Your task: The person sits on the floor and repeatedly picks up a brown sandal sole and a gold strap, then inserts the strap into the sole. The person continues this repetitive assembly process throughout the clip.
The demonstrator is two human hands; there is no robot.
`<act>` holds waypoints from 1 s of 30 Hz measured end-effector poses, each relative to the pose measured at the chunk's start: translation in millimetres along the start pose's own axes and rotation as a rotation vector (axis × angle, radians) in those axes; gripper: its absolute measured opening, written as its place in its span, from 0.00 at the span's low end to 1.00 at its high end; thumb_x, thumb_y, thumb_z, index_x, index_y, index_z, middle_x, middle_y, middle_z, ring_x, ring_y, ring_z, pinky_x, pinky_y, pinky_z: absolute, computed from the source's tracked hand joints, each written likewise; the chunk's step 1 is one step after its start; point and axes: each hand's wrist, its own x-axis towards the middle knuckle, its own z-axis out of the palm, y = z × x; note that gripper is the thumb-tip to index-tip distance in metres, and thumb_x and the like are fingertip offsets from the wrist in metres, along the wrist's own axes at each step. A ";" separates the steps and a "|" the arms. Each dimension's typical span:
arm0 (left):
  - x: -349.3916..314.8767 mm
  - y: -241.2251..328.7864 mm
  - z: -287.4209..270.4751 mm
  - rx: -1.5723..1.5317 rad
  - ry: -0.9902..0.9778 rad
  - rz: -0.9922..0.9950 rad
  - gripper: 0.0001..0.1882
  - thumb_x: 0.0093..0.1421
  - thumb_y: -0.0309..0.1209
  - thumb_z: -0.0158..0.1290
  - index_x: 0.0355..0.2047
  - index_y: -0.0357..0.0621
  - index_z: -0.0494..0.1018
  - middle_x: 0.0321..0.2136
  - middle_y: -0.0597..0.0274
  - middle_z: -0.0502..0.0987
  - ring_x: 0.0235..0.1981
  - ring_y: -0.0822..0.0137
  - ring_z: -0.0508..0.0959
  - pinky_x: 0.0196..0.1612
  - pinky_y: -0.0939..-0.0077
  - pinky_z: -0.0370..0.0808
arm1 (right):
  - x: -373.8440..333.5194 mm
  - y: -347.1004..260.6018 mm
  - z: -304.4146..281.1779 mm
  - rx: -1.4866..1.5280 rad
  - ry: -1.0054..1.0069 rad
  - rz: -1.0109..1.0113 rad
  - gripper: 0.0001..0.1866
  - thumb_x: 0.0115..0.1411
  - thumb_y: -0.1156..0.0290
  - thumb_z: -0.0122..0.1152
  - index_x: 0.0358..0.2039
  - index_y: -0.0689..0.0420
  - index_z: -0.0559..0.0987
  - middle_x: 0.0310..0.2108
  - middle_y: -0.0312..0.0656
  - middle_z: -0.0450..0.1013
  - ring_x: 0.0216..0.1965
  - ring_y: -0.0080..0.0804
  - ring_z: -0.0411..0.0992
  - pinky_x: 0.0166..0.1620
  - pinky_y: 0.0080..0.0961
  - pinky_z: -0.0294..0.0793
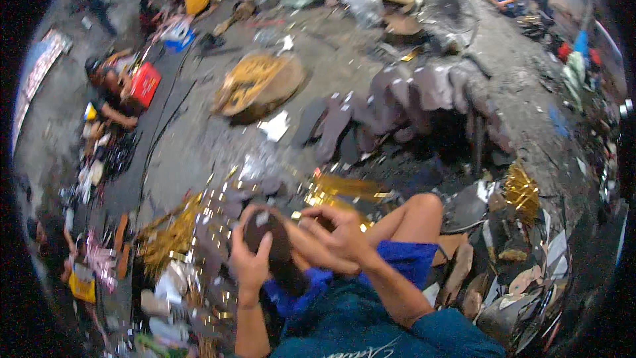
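Observation:
My left hand (250,255) is closed around a dark brown shoe sole (268,232), its thumb lying across the flat face. The sole stands tilted over my lap, and a small pale mark shows near its top. To the right of it, my right hand (336,232) is raised over my bent leg with its fingers curled in toward the thumb. Blur hides what those fingers hold, if anything. Beyond my legs, several similar dark soles (338,119) lie overlapping in a curved row.
Shiny gold scraps (341,189) lie beyond my shins, with more gold strips (169,232) at left. Cut sole pieces (457,272) are heaped at right. Farther off are a round wooden block (262,86), a fan (457,16), and a person (109,89) beside a red box (144,84).

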 end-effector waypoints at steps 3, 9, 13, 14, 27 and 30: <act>15.6 44.9 27.8 0.085 0.028 0.046 0.21 0.55 0.26 0.59 0.49 0.36 0.69 0.46 0.56 0.74 0.47 0.68 0.73 0.52 0.72 0.70 | 3.1 -25.7 -3.1 -0.044 0.060 -0.023 0.10 0.56 0.68 0.66 0.35 0.60 0.81 0.29 0.45 0.79 0.31 0.31 0.77 0.35 0.26 0.74; 16.8 51.9 49.8 -0.100 0.075 0.092 0.18 0.48 0.27 0.63 0.39 0.37 0.74 0.30 0.57 0.73 0.35 0.56 0.73 0.44 0.69 0.69 | 13.1 -14.9 -9.3 -0.119 0.090 -0.134 0.08 0.53 0.75 0.66 0.35 0.61 0.81 0.28 0.41 0.78 0.26 0.18 0.72 0.29 0.19 0.72; 22.7 34.7 39.3 0.196 0.003 0.405 0.12 0.50 0.23 0.60 0.36 0.37 0.75 0.30 0.59 0.76 0.31 0.66 0.75 0.37 0.73 0.72 | 12.5 -8.7 -13.3 -0.262 0.075 -0.169 0.13 0.48 0.75 0.63 0.37 0.60 0.81 0.28 0.45 0.77 0.28 0.26 0.74 0.33 0.25 0.73; 22.2 38.9 43.2 0.178 -0.036 0.434 0.11 0.50 0.22 0.59 0.36 0.37 0.75 0.30 0.59 0.76 0.30 0.67 0.75 0.36 0.74 0.73 | 13.0 -3.1 -12.5 -0.150 0.019 -0.106 0.13 0.49 0.72 0.63 0.36 0.60 0.81 0.28 0.48 0.77 0.28 0.30 0.74 0.33 0.27 0.73; 6.2 -10.5 28.2 0.068 -0.097 0.158 0.09 0.50 0.18 0.56 0.34 0.35 0.74 0.32 0.61 0.74 0.32 0.71 0.75 0.35 0.78 0.72 | 3.0 34.8 14.7 -0.031 0.004 -0.195 0.11 0.56 0.69 0.64 0.37 0.63 0.78 0.28 0.47 0.77 0.28 0.30 0.75 0.34 0.27 0.74; 7.5 14.8 33.3 0.175 -0.155 0.191 0.11 0.51 0.17 0.56 0.37 0.35 0.74 0.36 0.59 0.76 0.34 0.70 0.77 0.38 0.78 0.74 | -2.2 47.8 10.3 -0.106 -0.028 -0.099 0.13 0.56 0.67 0.63 0.39 0.61 0.78 0.29 0.50 0.76 0.30 0.40 0.76 0.35 0.30 0.74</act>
